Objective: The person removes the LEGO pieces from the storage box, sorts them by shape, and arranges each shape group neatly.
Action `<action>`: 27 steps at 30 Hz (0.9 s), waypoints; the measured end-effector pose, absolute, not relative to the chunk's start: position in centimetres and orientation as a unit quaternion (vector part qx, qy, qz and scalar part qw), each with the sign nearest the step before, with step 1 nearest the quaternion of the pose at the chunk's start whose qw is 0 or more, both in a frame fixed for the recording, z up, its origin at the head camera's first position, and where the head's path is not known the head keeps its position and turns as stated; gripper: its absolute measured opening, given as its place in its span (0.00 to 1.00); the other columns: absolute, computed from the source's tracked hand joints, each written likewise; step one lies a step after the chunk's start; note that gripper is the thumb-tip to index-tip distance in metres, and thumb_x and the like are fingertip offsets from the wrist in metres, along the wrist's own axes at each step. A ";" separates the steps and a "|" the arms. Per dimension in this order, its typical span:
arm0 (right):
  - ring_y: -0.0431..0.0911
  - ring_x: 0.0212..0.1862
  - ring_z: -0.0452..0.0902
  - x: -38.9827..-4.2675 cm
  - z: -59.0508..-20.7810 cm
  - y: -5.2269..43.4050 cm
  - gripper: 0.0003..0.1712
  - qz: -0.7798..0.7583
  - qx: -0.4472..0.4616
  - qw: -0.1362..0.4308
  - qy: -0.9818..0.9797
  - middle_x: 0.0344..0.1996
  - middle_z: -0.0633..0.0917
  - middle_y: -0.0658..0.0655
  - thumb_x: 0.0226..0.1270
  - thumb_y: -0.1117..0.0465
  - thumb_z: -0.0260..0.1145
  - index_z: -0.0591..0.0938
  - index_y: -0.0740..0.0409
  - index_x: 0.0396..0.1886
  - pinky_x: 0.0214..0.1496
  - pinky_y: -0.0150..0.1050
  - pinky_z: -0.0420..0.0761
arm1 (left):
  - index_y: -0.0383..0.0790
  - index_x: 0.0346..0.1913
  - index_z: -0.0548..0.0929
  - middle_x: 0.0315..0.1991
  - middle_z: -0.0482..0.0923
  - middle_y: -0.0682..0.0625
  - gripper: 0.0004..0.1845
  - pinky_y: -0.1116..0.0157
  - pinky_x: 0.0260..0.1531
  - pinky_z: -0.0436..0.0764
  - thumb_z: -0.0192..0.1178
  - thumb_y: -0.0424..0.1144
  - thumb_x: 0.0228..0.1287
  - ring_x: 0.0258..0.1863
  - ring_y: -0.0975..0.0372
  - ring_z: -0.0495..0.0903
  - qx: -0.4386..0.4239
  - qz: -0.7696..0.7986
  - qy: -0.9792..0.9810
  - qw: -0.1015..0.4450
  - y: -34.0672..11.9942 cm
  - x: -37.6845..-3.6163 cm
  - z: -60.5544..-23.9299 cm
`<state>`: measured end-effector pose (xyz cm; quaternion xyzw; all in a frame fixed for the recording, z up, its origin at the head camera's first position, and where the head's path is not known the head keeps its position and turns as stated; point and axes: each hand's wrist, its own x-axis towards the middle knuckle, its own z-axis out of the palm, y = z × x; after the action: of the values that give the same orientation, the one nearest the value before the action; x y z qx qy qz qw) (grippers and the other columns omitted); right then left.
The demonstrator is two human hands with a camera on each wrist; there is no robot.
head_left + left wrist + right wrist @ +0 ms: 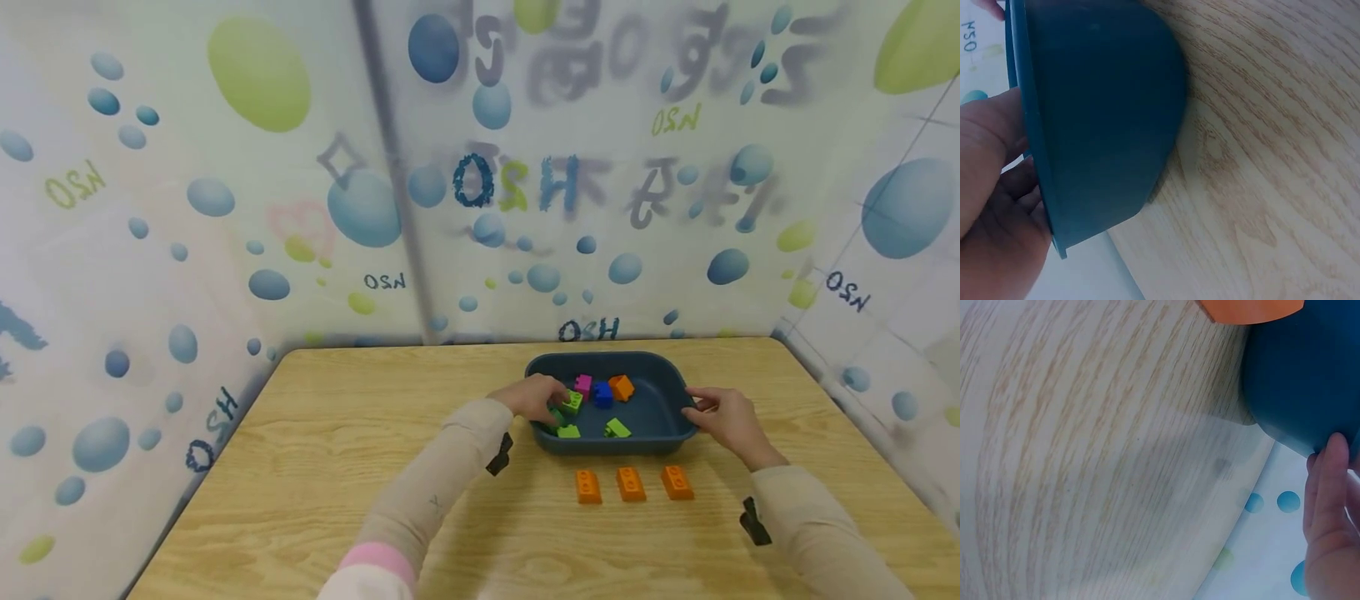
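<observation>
Three bricks point(631, 484) before the tray point(656, 408)

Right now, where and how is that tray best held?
I'd take the tray by its rim at both short ends, coming from left and right: it's longer sideways, the right hand grips one end, and three orange blocks lie in front.

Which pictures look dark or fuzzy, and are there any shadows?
Head view: brightest, with the orange bricks fairly clear but the grey writing on the wall blurry; left wrist view: dimmer, the tray looking dark and soft; right wrist view: bluish and a bit hazy, with a soft shadow on the table beside the tray.
</observation>
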<state>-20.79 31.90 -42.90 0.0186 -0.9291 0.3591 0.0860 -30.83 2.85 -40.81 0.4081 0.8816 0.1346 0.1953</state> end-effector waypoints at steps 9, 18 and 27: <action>0.49 0.26 0.77 -21.0 -43.0 32.1 0.23 0.351 0.026 0.094 -0.931 0.31 0.79 0.69 0.53 0.67 0.64 0.74 0.76 0.48 0.22 0.33 0.75 | 0.40 0.51 0.77 0.45 0.77 0.51 0.22 0.74 0.42 0.72 0.65 0.31 0.49 0.44 0.65 0.74 0.389 0.108 0.891 0.206 3.4 -30.3 -40.3; 0.49 0.26 0.76 -21.0 -43.0 32.0 0.23 0.355 0.021 0.091 -0.930 0.30 0.79 0.68 0.53 0.67 0.63 0.74 0.76 0.48 0.22 0.33 0.76 | 0.41 0.48 0.79 0.44 0.78 0.53 0.19 0.75 0.41 0.72 0.65 0.33 0.50 0.43 0.66 0.75 0.403 0.101 0.890 0.188 4.1 -30.3 -41.1; 0.49 0.26 0.76 -21.0 -43.0 32.0 0.23 0.355 0.022 0.091 -0.930 0.30 0.79 0.67 0.53 0.67 0.63 0.74 0.76 0.49 0.22 0.33 0.75 | 0.41 0.51 0.78 0.45 0.77 0.52 0.20 0.76 0.42 0.71 0.64 0.34 0.52 0.44 0.66 0.74 0.417 0.105 0.884 0.181 4.5 -30.0 -41.3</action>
<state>-21.02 31.99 -43.02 0.0218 -0.9303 0.3546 0.0912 -29.96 4.53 -41.26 0.4171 0.8844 0.1046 0.1813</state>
